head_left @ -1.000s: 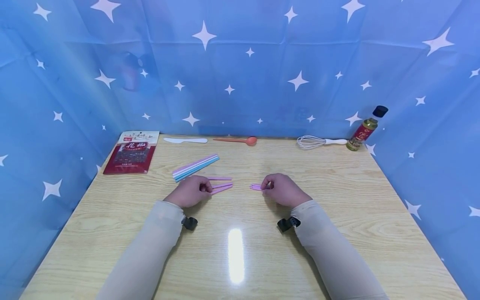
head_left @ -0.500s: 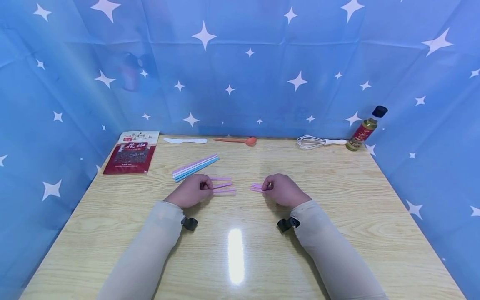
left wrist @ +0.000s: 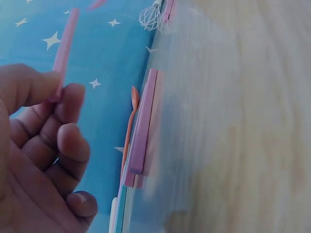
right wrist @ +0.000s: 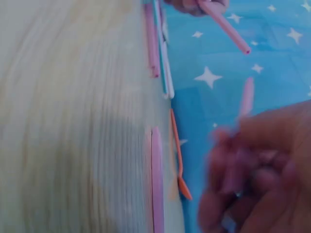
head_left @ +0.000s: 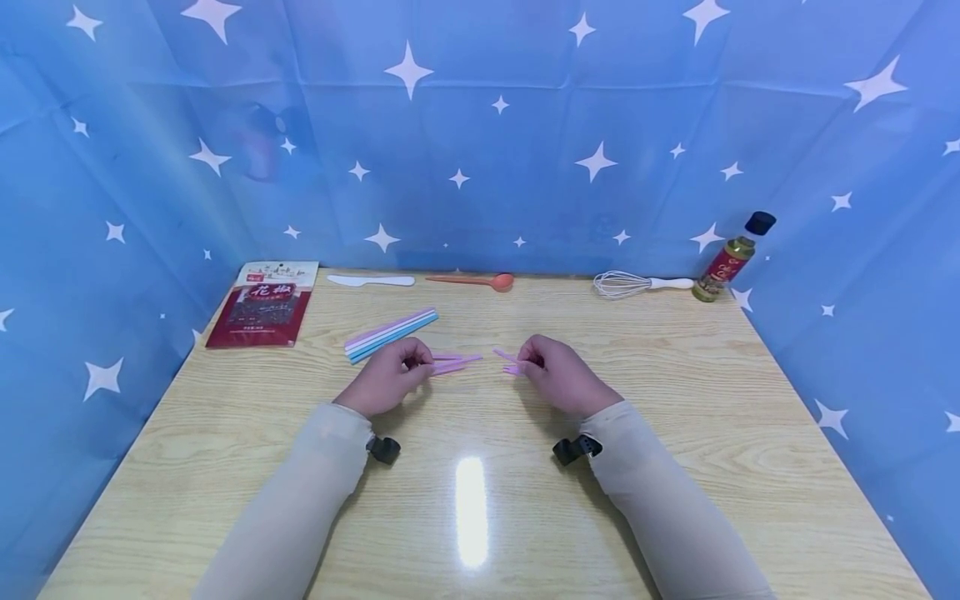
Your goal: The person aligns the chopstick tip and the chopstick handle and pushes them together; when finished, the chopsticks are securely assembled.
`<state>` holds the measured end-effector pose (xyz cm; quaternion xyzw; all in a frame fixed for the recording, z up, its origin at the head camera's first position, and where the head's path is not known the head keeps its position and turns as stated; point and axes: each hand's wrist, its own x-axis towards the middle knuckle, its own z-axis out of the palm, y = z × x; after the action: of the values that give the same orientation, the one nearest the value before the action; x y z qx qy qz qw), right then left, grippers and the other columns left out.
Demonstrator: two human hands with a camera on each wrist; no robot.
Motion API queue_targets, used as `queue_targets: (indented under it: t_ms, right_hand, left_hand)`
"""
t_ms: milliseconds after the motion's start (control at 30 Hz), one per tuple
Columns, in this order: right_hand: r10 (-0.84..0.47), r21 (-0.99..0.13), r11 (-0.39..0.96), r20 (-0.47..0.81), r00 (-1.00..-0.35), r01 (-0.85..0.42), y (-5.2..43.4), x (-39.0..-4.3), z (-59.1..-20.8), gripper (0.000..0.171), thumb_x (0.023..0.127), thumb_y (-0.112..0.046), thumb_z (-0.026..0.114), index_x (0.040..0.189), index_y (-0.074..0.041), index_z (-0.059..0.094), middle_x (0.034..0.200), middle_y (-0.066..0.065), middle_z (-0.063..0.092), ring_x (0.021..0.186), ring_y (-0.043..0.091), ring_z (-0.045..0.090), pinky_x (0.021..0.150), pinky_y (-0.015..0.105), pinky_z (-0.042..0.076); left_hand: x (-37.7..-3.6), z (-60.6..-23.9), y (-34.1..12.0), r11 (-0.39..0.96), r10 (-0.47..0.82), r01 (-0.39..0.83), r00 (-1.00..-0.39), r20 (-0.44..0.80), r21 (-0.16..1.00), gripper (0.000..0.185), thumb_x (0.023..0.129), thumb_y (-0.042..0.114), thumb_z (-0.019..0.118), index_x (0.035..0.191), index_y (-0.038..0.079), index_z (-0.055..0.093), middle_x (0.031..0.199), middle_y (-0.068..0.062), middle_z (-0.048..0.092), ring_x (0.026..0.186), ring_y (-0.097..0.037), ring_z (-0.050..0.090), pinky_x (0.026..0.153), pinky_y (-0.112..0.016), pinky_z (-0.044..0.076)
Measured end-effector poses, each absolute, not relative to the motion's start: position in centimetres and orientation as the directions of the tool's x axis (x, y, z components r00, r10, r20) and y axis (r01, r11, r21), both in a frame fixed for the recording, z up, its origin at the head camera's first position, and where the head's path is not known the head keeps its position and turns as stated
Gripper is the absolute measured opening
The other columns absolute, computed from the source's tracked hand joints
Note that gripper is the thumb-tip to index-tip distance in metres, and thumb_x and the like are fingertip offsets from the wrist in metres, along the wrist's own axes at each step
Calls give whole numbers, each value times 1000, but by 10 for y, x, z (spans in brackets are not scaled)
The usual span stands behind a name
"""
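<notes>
Your left hand (head_left: 386, 379) pinches a pink strip (head_left: 457, 362) between thumb and fingertips; your right hand (head_left: 558, 375) pinches another pink strip (head_left: 506, 357). Both are held just above the middle of the table (head_left: 675, 400), ends pointing toward each other, near but apart.

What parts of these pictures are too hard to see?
- Right wrist view: the right hand is motion-blurred, so its grip on the pink strip is unclear.
- Head view: the red packet has print too small to read.
- Left wrist view: the whisk is cut off by the top edge.
</notes>
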<state>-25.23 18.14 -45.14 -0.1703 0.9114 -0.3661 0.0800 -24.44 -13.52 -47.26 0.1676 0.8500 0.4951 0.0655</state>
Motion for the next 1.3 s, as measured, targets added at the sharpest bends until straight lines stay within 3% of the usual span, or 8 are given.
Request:
queue_targets:
  t_ms: [200,467,767,1100,1300]
  right_hand:
    - [-345,-817,513,82,-935,-262,179,-249,-447,15,109,-14,59,119,-12,70,96,9,64,74,21,51,64,29,45]
    - [-337,-856,450,102,-936,-255,177,-247,-446,17,109,-16,59,118,-11,73,95,21,64,66,21,46,57,29,42]
    - [-346,-827,467,154,-926,-312,175,-247,-445,17,107,-12,61,115,-8,75,86,5,62,65,19,48,58,28,42]
    - [-346,-855,435,132,-929,-283,174,-247,-447,18,106,-12,64,117,0,72,97,11,68,75,19,56,64,27,48]
    - [-324,-886,394,116,-939,-246,173,-248,-449,13,104,-11,66,111,-1,70,94,9,65,75,17,54,63,25,46]
  left_hand:
    - [-243,-469,-133,388,302,245,-945,129,888,4,105,15,65,103,12,67,94,-3,63,88,-24,56,79,-36,47]
    - [-242,-468,-131,353,281,253,-947,156,901,4,106,15,66,103,11,67,93,-3,62,86,-24,54,77,-33,47]
    - [-242,-468,-130,345,281,265,-944,170,900,4,105,12,66,101,11,67,92,-3,61,87,-23,54,80,-34,45]
    - [-238,-465,-126,344,282,278,-942,184,897,5,105,12,65,105,7,67,93,-3,61,86,-24,53,77,-34,45]
    - [-238,-465,-125,367,268,265,-948,172,892,10,106,11,64,110,3,68,93,-5,61,84,-24,52,71,-31,45]
